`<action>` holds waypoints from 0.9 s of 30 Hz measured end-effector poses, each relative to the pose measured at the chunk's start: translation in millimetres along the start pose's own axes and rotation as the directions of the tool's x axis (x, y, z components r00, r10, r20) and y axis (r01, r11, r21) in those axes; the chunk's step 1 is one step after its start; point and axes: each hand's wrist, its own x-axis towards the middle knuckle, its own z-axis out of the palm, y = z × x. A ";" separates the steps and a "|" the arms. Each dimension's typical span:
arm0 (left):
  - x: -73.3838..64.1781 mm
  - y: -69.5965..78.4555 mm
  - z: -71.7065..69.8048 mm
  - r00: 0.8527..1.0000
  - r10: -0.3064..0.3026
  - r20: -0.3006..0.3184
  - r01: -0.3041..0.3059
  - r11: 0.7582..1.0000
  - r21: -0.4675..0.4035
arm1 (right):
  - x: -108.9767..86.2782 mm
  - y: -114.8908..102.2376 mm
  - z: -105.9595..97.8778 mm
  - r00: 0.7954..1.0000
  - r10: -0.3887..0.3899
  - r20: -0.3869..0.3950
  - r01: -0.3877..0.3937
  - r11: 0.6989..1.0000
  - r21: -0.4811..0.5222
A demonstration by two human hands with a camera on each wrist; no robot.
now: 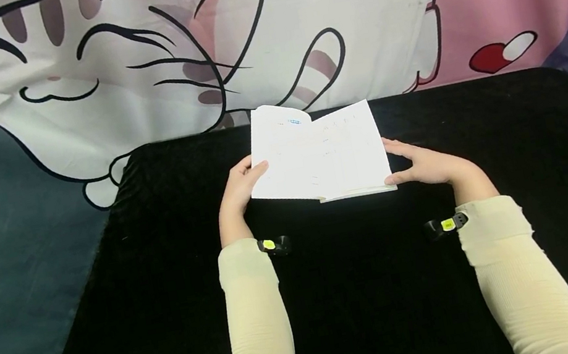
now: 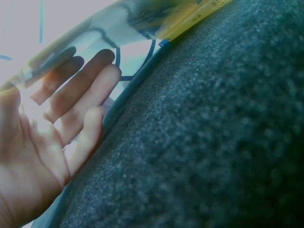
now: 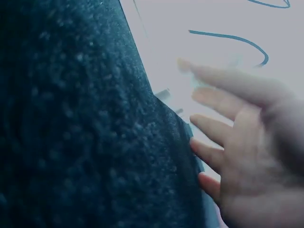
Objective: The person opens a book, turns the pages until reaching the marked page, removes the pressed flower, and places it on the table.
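Note:
An open book (image 1: 351,156) with white pages and a little print is held up over the black-covered table, tilted toward the head camera. My left hand (image 1: 238,189) pinches its left side, thumb on the page and fingers behind. In the left wrist view, those fingers reach under the glossy, yellow-edged cover (image 2: 142,21). At the right edge is my right hand (image 1: 431,166), its thumb by the lower corner and its fingers alongside the edge. The right wrist view shows this hand (image 3: 247,142) with extended, spread fingers beside the pale page (image 3: 159,42), the uppermost digit blurred.
Black fuzzy cloth (image 1: 365,289) covers the table. Behind its far edge hangs a curtain (image 1: 375,11) printed with a cartoon cat. Small black cameras sit at the left wrist (image 1: 275,246) and right wrist (image 1: 444,226), below the book.

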 end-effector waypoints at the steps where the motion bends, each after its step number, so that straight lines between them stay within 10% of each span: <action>1: 1.1 -1.8 -0.2 1.000 0.003 -0.002 -0.003 1.000 0.000 | 0.3 -5.0 1.2 1.000 -0.007 0.001 0.007 1.000 0.011; 11: 2.3 -4.9 0.5 1.000 0.029 -0.008 -0.029 1.000 0.005 | 15.0 -74.1 49.8 0.968 -0.229 0.106 0.234 0.972 -0.031; 27: 2.8 -5.2 1.2 0.999 0.030 -0.015 -0.030 0.999 -0.019 | 20.6 -85.4 73.9 0.939 -0.304 0.162 0.329 0.930 -0.162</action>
